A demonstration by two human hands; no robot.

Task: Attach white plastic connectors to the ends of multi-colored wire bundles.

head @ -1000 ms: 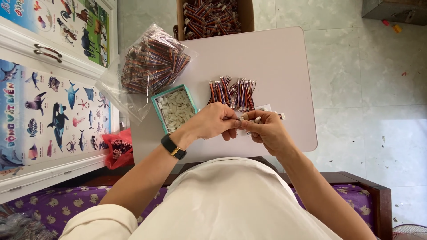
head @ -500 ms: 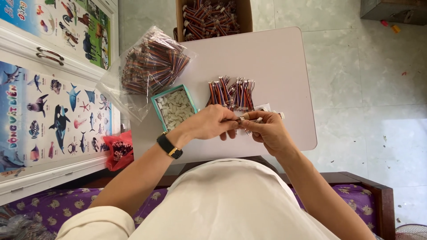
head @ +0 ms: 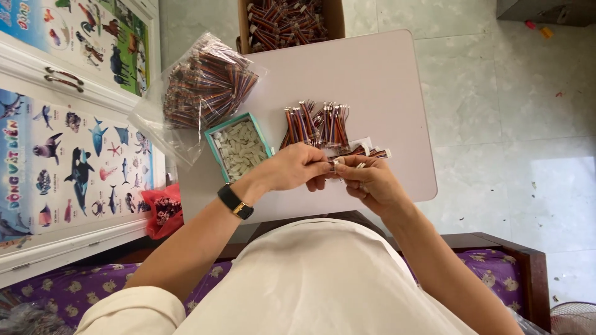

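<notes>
Hands meet over the near edge of the table. Left hand has its fingers curled and pinched on one end of a small wire lead; a black watch sits on its wrist. Right hand is likewise closed, thumb and fingers pinched on the same lead from the other side. The lead is held between both hands, just above the tabletop; its small white connector shows at the fingertips, finer detail cannot be told.

Just beyond the hands, a few more leads with white ends lie flat on the table. Behind these lies a loose row of multicoloured wire bundles. Left of the hands, a teal tray holds small white connectors. Further left, a clear bag of wire bundles rests on the table's corner. At the far edge, a cardboard box is filled with more bundles. Left of the table, near the floor, is a red bag
</notes>
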